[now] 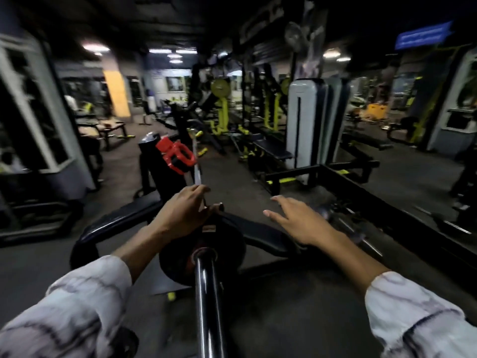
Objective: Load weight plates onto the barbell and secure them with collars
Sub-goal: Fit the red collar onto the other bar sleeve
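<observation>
Black and glossy, the barbell (206, 293) runs away from us with one dark weight plate (227, 244) on its sleeve. Our left hand (180, 213) grips the bar just past the plate; our right hand (296, 220) hovers open beside it. A red collar (178, 156) sits farther along the bar.

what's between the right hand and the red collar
The left hand and the top of the plate lie between. The right hand hovers open to the plate's right; the red collar sits farther along the barbell.
</observation>
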